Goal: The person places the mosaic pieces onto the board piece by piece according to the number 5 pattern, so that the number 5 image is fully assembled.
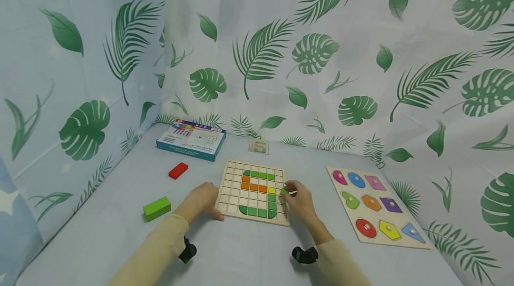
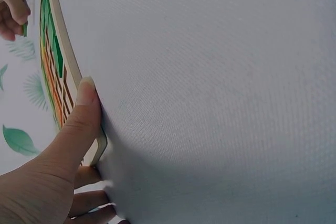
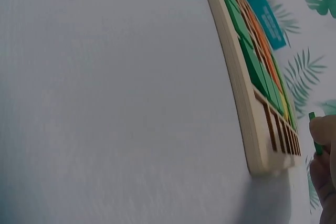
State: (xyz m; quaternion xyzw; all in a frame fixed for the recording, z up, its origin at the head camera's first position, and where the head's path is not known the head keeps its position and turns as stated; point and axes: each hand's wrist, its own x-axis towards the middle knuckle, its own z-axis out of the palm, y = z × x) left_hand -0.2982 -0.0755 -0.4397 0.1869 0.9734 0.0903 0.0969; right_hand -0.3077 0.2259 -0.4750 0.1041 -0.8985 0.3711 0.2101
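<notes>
A wooden grid board [image 1: 234,208] lies on the table with green, orange and yellow tiles set in its squares. My left hand [image 1: 203,201] grips its near left corner, the thumb along the near edge and the fingers round the left side; the left wrist view shows the thumb [image 2: 79,121] against the rim. Just over the board's right edge, my right hand [image 1: 301,201] pinches a small green tile [image 1: 284,191] between thumb and fingers. That green tile [image 3: 316,137] appears edge-on in the right wrist view, apart from the board.
Left of the board lie a red block [image 1: 178,170] and a larger green block [image 1: 157,209]. A flat box [image 1: 192,139] and a small pattern card [image 1: 259,146] are at the back. On the right lies a shape puzzle board [image 1: 377,214] with knobbed pieces.
</notes>
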